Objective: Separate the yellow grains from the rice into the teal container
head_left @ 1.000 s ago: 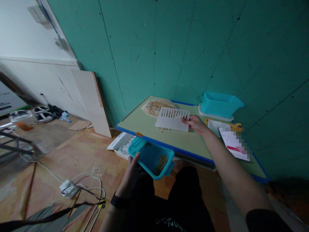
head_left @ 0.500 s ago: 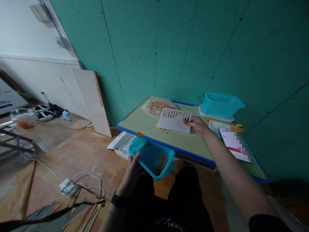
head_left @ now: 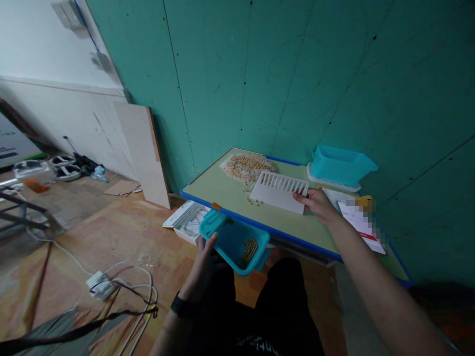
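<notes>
My left hand (head_left: 204, 257) grips a teal plastic tray (head_left: 234, 240) held just below the front edge of the green table (head_left: 222, 190); some yellow beans lie in the tray's right corner. My right hand (head_left: 317, 202) holds the right end of a white slotted scraper board (head_left: 279, 190), which rests flat on the table. A pile of yellow beans (head_left: 245, 166) lies at the table's far left, and a few loose beans sit beside the scraper's left edge.
A teal bin (head_left: 341, 165) on a white lid stands at the table's back right, with papers (head_left: 361, 220) in front of it. A wooden board (head_left: 143, 151) leans on the green wall. Cables and a power strip (head_left: 98, 284) lie on the floor, a white box (head_left: 185, 222) under the table.
My right hand has slid the white scraper to the right, away from the bean pile. The teal tray has stayed in my left hand at the table's edge.
</notes>
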### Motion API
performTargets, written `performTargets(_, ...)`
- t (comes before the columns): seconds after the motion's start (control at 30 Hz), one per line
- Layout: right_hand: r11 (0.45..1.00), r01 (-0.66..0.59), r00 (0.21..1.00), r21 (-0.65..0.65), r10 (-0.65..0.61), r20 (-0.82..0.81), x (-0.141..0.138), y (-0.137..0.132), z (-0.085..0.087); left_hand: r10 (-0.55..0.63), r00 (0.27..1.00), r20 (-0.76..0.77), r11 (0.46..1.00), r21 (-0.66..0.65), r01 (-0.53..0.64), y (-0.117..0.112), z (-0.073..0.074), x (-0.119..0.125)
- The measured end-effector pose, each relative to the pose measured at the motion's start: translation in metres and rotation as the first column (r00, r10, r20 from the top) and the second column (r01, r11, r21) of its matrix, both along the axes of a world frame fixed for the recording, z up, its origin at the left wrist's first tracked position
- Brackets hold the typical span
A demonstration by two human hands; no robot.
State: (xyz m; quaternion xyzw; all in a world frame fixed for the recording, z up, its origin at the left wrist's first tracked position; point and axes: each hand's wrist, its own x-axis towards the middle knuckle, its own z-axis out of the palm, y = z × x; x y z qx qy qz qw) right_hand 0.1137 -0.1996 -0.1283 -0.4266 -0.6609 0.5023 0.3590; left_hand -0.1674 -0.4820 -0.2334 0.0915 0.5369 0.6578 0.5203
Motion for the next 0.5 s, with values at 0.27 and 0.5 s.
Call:
performTargets(0.27, 0.966, 0.075, 0.986, 0.247, -0.109, 0.126, 0.015, -0.039, -0.005, -0.028, 0.999, 0.036, 1.0, -0.003, 0.028, 0.007, -0.024, -0.006)
performTargets(0.5, 0.909, 0.146, 0.957, 0.391, -0.23, 0.179, 0.011, -0.079, -0.002, -0.034, 0.999, 0.04, 0.998, -0.047, 0.036, 0.008, -0.017, -0.008)
